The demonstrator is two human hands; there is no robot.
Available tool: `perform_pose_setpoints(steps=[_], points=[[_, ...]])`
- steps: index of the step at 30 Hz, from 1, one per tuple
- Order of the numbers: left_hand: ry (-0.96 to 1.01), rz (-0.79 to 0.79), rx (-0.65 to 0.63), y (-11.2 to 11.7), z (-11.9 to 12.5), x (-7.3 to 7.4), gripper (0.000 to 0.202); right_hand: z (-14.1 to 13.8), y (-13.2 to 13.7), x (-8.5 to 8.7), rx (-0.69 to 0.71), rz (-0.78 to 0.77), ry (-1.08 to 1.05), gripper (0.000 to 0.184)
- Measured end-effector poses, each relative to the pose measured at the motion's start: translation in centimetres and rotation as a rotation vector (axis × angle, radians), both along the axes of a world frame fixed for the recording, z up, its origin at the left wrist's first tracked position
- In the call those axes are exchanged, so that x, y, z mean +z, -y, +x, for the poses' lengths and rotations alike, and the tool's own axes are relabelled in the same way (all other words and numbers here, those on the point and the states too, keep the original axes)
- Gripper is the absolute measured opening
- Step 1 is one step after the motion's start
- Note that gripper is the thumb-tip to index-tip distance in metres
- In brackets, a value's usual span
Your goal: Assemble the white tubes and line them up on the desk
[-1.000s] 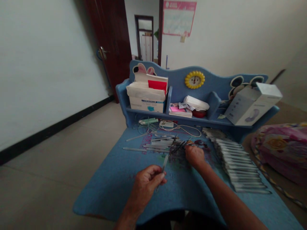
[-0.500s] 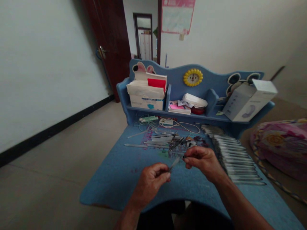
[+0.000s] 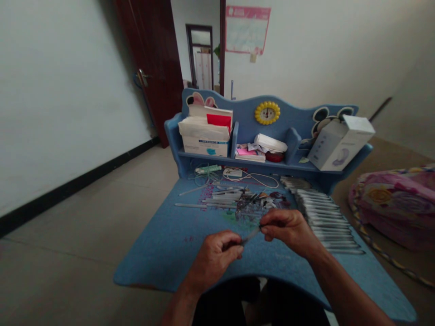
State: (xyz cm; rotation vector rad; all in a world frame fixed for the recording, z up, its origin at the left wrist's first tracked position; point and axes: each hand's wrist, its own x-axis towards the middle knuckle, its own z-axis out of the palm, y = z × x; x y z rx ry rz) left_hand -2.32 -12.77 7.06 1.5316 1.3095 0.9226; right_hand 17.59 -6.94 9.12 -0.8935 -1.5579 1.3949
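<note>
Over the front of the blue desk, my left hand (image 3: 219, 253) is closed around one end of a translucent pen barrel (image 3: 252, 234). My right hand (image 3: 285, 228) pinches a small dark piece (image 3: 261, 227), which looks like a pen's end plug, at the barrel's other end. Whether the piece is inside the barrel or only touching it, I cannot tell. Loose pen barrels (image 3: 226, 196) lie beyond my hands, beside a heap of small dark and clear pen parts (image 3: 256, 203). To the right of my right hand, several pens (image 3: 328, 222) lie side by side in a long row.
A blue shelf (image 3: 204, 159) runs along the back of the desk (image 3: 163, 244). It carries a white carton (image 3: 204, 140), papers (image 3: 249, 156), and a tilted white box (image 3: 340, 145). A looped white cord (image 3: 261, 180) lies below it. Pink bedding (image 3: 394, 203) is at the right.
My right hand has brought the small dark piece against the barrel's free end; before, a gap separated them. The view has shifted slightly.
</note>
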Motion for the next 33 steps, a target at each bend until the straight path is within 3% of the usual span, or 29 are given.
perform_pose_setpoints(steps=[6, 15, 22, 33], points=[[-0.060, 0.013, -0.061, 0.0, 0.1, 0.9, 0.013, 0.5, 0.1, 0.6, 0.052, -0.032, 0.065, 0.012], [-0.107, 0.012, -0.082, 0.2, 0.3, 0.9, 0.014, 1.3, 0.3, -0.1, 0.104, -0.145, 0.162, 0.011], [-0.096, -0.029, -0.171, 0.6, 0.5, 1.2, 0.016, 2.3, 0.7, -0.1, 0.218, -0.065, 0.309, 0.016], [-0.147, -0.086, -0.246, 0.7, 1.1, 0.9, 0.015, 2.9, 1.9, -0.7, 0.180, 0.151, 0.517, 0.028]])
